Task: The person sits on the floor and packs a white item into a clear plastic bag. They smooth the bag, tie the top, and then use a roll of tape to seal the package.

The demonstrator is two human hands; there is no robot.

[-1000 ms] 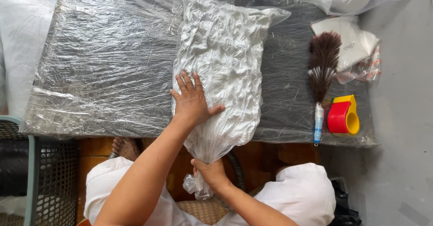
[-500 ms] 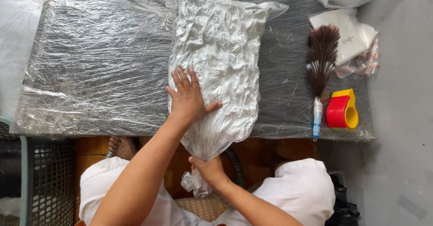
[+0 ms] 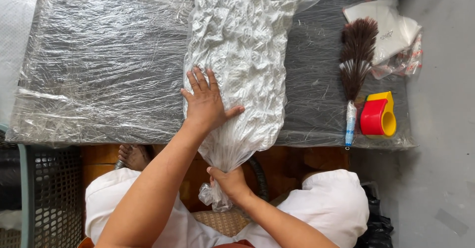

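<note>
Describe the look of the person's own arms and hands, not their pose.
Both forearms are bare, with no sleeves in view. The left hand and right hand wear no gloves, rings or watch that can be seen. Fingernails are short and unpainted.

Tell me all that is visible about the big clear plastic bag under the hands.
The clear plastic bag is long, filled with crumpled white material, and looks tightly shrunk around it. It lies flat on the film-covered table, its gathered neck hanging over the near edge. The left hand presses flat on its lower part; the right hand grips the twisted neck. A dark hose shows just behind the neck.
</note>
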